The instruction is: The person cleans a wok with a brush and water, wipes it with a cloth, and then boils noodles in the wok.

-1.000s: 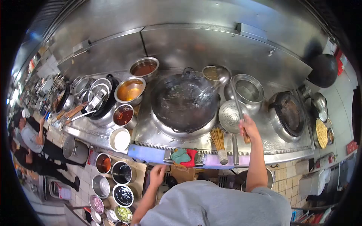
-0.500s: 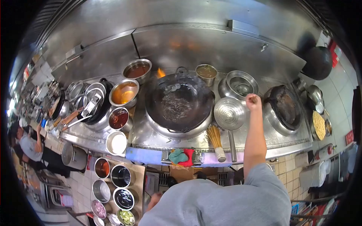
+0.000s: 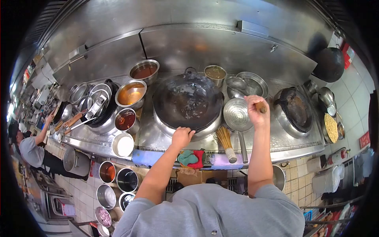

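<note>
A large black wok (image 3: 164,102) with some liquid in its bottom sits on the burner. My left hand (image 3: 182,137) is at its near rim, fingers closed where the small loop handle is; the hand hides the handle. My right hand (image 3: 258,110) is wrapped round the wooden handle of a ladle, whose metal bowl (image 3: 237,83) is over the left side of a steel pot (image 3: 263,87). Just left of that hand lies a perforated strainer (image 3: 237,112). A bamboo brush (image 3: 225,141) rests beside the strainer's handle, and green and red cloths (image 3: 189,158) lie at the counter's front edge.
Steel bowls of reddish (image 3: 144,71) and orange liquid (image 3: 130,94) stand left of the wok. A second dark wok (image 3: 294,108) is at the right. More containers (image 3: 106,172) stand at lower left. A co-worker (image 3: 31,152) is at the far left.
My left hand has come up from the counter's front to the wok's near rim. The ladle's bowl now shows at the pot's left side. The flame behind the wok is gone from view.
</note>
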`<action>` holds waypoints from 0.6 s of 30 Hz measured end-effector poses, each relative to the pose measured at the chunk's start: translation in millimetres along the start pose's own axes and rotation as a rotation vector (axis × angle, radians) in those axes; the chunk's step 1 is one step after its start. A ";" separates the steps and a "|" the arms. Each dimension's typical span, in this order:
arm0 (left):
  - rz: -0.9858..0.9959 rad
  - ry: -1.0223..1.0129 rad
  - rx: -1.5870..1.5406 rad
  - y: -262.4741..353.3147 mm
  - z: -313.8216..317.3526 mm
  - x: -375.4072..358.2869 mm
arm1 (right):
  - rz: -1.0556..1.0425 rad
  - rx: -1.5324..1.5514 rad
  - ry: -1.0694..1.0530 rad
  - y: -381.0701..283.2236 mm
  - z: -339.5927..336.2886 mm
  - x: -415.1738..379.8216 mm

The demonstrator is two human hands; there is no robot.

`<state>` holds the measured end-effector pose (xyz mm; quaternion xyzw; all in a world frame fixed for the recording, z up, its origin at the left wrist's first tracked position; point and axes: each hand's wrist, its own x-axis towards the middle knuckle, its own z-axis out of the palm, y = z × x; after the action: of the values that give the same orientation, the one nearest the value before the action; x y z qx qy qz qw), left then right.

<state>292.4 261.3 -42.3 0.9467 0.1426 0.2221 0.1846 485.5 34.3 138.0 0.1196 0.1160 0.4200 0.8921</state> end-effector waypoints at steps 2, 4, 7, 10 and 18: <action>0.067 0.069 -0.002 -4.2 1.3 0.2 | 0.071 -0.016 0.029 20.5 1.9 -13.7; 0.064 0.065 0.011 -5.1 3.4 0.1 | 0.112 -0.036 0.032 30.6 -3.8 -19.0; -0.055 -0.054 0.021 8.3 -11.1 -6.2 | 0.187 -0.082 0.096 33.1 -14.4 -23.6; -0.046 0.208 -0.180 11.6 -15.3 -30.0 | 0.306 -0.377 0.218 23.1 -30.6 -21.3; -0.593 -0.095 -0.682 -22.1 -1.0 -230.1 | 0.158 -1.404 0.213 -19.2 -34.2 -34.5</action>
<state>89.7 200.2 -135.3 0.7592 0.3175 0.1504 0.5480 467.5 -0.4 103.5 -0.5164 -0.1043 0.4683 0.7094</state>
